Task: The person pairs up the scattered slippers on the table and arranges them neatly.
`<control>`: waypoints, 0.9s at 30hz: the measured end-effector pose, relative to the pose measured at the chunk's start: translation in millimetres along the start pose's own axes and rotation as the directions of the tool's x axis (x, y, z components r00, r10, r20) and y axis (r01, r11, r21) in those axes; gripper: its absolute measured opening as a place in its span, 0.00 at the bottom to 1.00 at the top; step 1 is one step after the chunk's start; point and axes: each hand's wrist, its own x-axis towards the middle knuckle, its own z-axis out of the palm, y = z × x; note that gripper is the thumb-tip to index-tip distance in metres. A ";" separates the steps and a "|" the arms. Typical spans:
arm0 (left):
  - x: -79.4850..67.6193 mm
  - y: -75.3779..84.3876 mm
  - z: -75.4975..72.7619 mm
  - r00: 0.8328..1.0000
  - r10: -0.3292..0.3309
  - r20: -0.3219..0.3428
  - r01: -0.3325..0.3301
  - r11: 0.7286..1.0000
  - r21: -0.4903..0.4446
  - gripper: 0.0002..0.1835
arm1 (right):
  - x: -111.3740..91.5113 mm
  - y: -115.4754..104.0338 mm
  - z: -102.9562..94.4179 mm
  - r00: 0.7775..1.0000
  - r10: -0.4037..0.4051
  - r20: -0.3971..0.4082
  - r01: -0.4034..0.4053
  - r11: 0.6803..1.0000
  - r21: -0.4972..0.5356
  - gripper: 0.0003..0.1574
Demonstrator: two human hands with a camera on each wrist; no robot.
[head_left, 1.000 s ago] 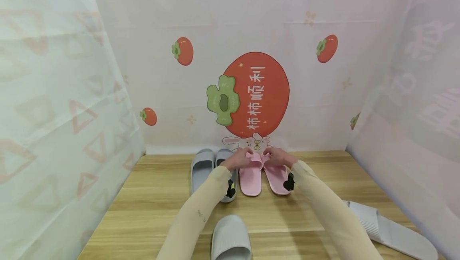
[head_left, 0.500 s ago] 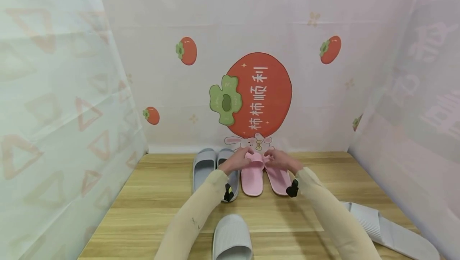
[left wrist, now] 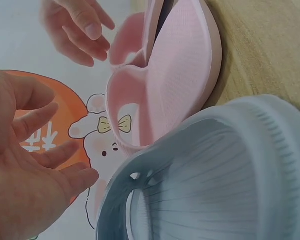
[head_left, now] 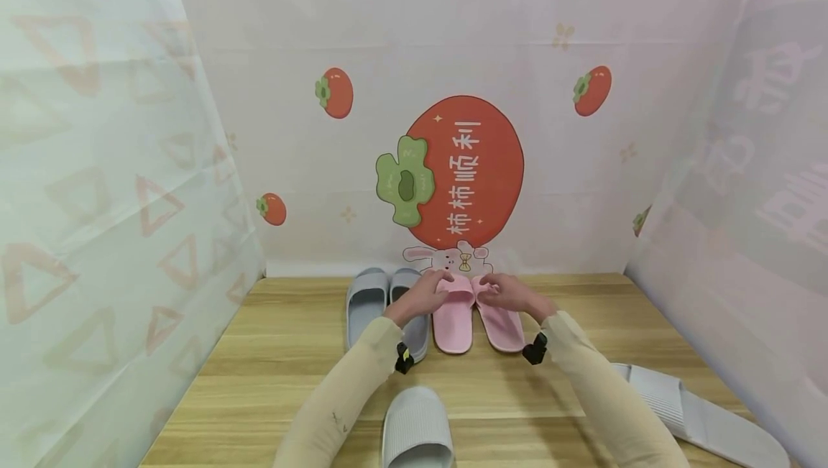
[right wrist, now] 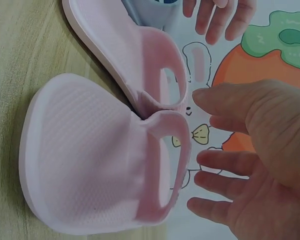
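Observation:
Two pink slippers stand side by side against the back wall, toes to the wall: a left one (head_left: 453, 328) and a right one (head_left: 504, 329), meeting at their toe ends. Above the left pink slipper and the neighbouring blue-grey slipper (head_left: 418, 338) hovers my left hand (head_left: 422, 297), fingers loosely bent. My right hand (head_left: 515, 293) is over the right pink slipper. In the left wrist view, the left hand (left wrist: 30, 170) holds nothing and is apart from the pink straps (left wrist: 127, 100). The right wrist view shows the right hand (right wrist: 260, 155) likewise apart, fingers spread.
Another blue-grey slipper (head_left: 366, 313) completes a pair left of the pink ones. A light grey slipper (head_left: 417, 421) lies at the front middle, and one more light grey slipper (head_left: 724, 421) lies askew near the right wall. A printed cloth (head_left: 310, 144) forms the back wall.
Both hands have drawn back slightly from the pink slippers and moved apart, the left one leftward, the right one rightward. The slippers have not visibly moved on the wooden surface.

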 end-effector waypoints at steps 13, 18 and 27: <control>-17.2 1.3 -3.2 1.000 0.030 -0.007 -0.030 0.999 -0.014 0.20 | -16.7 1.6 -3.1 0.998 -0.035 -0.056 0.035 0.999 -0.012 0.28; -28.6 -0.4 -3.9 0.999 0.039 0.001 -0.039 0.999 -0.029 0.21 | -23.4 1.0 1.0 0.996 -0.056 -0.067 0.054 0.998 -0.025 0.28; -45.7 2.6 -10.6 0.996 0.083 -0.014 -0.083 0.996 0.010 0.19 | -37.3 -7.3 -1.9 0.993 -0.073 -0.091 0.072 0.997 -0.016 0.28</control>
